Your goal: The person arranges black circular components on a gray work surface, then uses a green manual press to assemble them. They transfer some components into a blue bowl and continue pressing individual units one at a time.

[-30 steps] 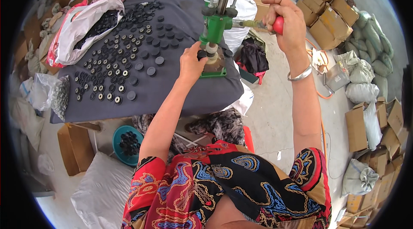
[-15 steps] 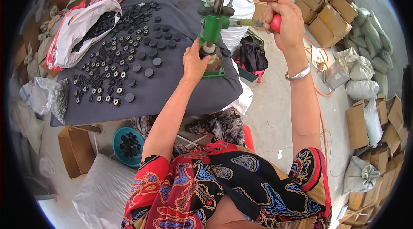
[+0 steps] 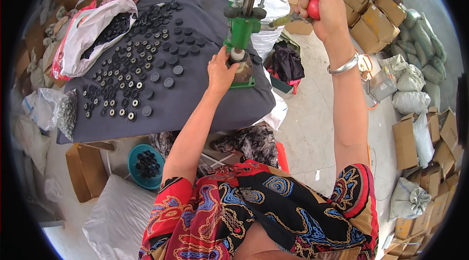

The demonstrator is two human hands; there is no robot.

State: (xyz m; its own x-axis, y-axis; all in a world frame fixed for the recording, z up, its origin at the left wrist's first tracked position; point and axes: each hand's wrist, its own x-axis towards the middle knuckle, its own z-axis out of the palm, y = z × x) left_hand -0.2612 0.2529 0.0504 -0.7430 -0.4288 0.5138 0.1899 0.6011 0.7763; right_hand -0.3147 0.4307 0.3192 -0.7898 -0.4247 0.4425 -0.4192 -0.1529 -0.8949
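A green hand press [image 3: 241, 33] stands at the right end of the cloth-covered table, its pale ram tip [image 3: 237, 55] lowered over the base. My left hand [image 3: 221, 73] reaches round the spot under the ram, thumb and fingers curled close to it. What those fingers hold is mostly hidden. Raised to the right, my right hand [image 3: 326, 16] is closed round the red ball knob [image 3: 313, 9] at the end of the press lever [image 3: 283, 20]. Left of the press lie rows of round black caps [image 3: 169, 83], and several black pieces with pale metal rings [image 3: 132, 116].
A white sack [image 3: 78, 55] of black parts lies open at the table's left. Below the table edge sit a teal basin [image 3: 133, 165] of black parts and a cardboard box [image 3: 86, 172]. Cartons [image 3: 373, 25] and filled sacks [image 3: 420, 40] line the right side.
My right hand has moved up a little with the red knob, and the lever has tilted upward with it. My left hand stays almost where it was at the press.
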